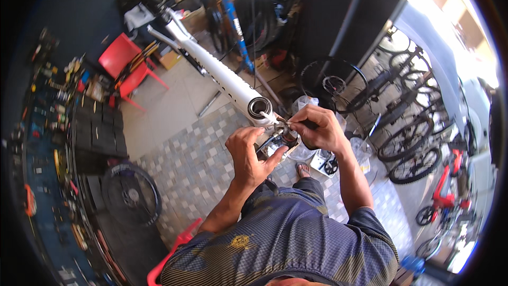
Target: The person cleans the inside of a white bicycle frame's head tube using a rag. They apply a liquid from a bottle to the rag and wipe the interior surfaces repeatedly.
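A white bike frame point(222, 77) slants from the upper left down toward me, its open head tube point(260, 107) facing up. Just below the tube, my right hand point(321, 130) is closed in a pinch, thumb against fingertips, beside a white strip point(271, 117) and a small metal part. What exactly it pinches is too small to make out. My left hand point(250, 156) is on the left of the same spot, thumb and fingers spread apart. Between the hands there are metal parts point(280, 133), partly hidden by my fingers.
A red chair point(123, 59) stands at the far left, near a blue bicycle fork point(232, 18). Tools line the left wall. A wheel point(130, 195) leans by a dark cabinet point(100, 132). Several bicycles point(407, 137) stand on the right. Clear plastic bags point(301, 151) lie beyond my feet.
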Motion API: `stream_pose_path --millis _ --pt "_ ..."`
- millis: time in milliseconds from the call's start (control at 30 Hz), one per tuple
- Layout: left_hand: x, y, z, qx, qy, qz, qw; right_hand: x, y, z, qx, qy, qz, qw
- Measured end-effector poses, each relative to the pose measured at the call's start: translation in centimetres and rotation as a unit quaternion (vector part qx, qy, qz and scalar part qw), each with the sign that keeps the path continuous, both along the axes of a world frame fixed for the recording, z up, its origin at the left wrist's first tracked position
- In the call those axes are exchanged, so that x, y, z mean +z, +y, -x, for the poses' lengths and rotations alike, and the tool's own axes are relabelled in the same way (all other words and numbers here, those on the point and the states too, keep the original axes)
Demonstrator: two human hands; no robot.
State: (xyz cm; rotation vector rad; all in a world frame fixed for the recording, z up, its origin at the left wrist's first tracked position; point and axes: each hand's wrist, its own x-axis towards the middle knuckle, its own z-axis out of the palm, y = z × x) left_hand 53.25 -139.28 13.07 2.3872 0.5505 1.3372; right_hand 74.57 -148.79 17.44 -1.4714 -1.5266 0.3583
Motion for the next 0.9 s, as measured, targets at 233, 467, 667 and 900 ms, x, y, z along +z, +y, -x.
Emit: stream_pose_path --millis 233,467,667,900 --pt "-0.9 -4.0 -5.6 0.177 -0.036 0.079 0.98 -2.0 2.3 -3.7 0.141 0.046 0.001 0.989" --pt "0.6 -4.8 -7.0 0.292 -0.089 0.119 0.945 -3.7 4.3 -5.7 0.16 0.079 0.009 0.984" --pt "-0.3 -5.5 -7.3 0.368 -0.018 0.172 0.914 -3.8 3.8 -5.4 0.205 0.099 0.072 0.971" --pt "-0.6 -6.8 -8.3 0.311 -0.078 0.106 0.941 -3.6 3.6 -5.6 0.248 0.142 0.054 0.957"
